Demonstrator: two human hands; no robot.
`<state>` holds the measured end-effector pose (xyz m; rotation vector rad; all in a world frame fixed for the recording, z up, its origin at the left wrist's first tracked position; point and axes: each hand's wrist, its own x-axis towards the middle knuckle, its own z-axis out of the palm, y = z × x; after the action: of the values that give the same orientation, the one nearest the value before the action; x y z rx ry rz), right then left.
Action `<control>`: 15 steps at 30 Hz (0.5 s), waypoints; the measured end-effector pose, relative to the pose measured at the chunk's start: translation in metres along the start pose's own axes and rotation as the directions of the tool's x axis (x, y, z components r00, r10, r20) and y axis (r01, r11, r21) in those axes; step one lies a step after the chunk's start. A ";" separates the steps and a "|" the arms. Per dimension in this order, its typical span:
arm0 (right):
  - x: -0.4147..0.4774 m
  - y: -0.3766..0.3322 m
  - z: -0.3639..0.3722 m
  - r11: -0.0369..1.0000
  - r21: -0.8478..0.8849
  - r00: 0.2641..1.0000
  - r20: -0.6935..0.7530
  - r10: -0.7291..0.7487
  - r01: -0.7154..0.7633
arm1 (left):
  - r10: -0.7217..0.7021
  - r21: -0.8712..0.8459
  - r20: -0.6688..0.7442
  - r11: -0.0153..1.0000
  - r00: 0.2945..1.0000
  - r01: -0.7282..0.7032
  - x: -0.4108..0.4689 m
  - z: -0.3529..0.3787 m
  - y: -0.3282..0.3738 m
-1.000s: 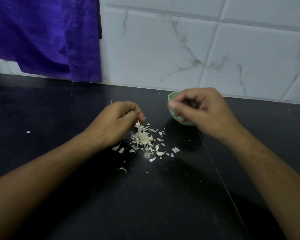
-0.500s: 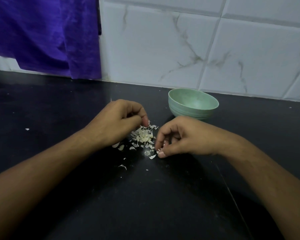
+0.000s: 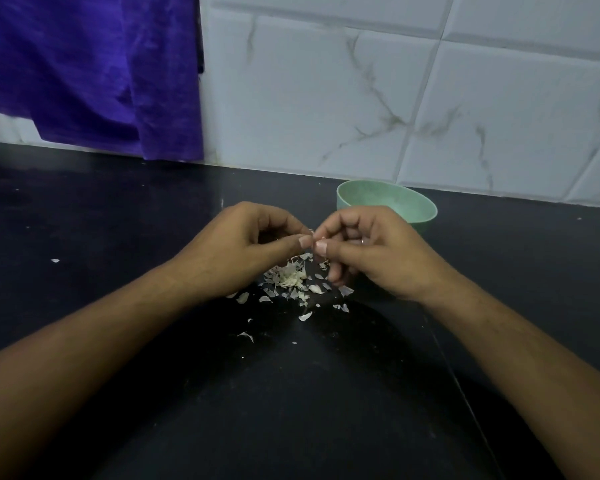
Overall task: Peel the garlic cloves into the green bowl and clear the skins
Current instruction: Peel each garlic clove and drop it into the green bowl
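The two hands meet in the middle of the dark surface (image 3: 291, 410), a little above it, with the thumb tips almost touching each other. The left hand (image 3: 243, 247) has its fingers curled inward, and its thumb and forefinger pinch a garlic clove (image 3: 311, 233). Only a small pale edge of the clove shows between the fingertips, so I cannot tell how much skin is on it. The right hand (image 3: 371, 251) is curled in the same way and pinches the same clove from the right side, while its lower fingers bend down toward the surface. Directly under the hands lies a loose pile of garlic skins (image 3: 290, 278), with single flakes scattered on its near side and one small flake well apart to the left. The green bowl (image 3: 395, 206) stands upright just behind the right hand, on the far right side of the pile and near the white tiled wall (image 3: 395, 98). The right hand hides its near rim and its bottom. A purple cloth (image 3: 84, 71) hangs at the far left, down to the surface.
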<state>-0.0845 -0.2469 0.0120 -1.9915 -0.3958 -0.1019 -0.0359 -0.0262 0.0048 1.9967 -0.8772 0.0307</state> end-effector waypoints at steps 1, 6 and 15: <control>0.000 0.000 0.002 0.998 0.055 0.999 -0.034 -0.003 0.005 | -0.006 -0.021 -0.009 1.000 1.000 0.006 0.000 0.000 0.000; -0.001 0.000 0.011 0.977 0.212 0.998 -0.048 0.030 -0.019 | -0.029 -0.027 -0.061 0.999 0.998 0.028 0.002 0.000 -0.004; 0.003 0.004 0.017 0.992 0.126 0.981 -0.196 0.014 0.011 | -0.032 0.006 -0.026 0.999 0.999 0.032 0.001 0.011 -0.003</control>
<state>-0.0818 -0.2328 0.0020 -1.8369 -0.2660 -0.2642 -0.0367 -0.0334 -0.0035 2.0121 -0.8289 0.0414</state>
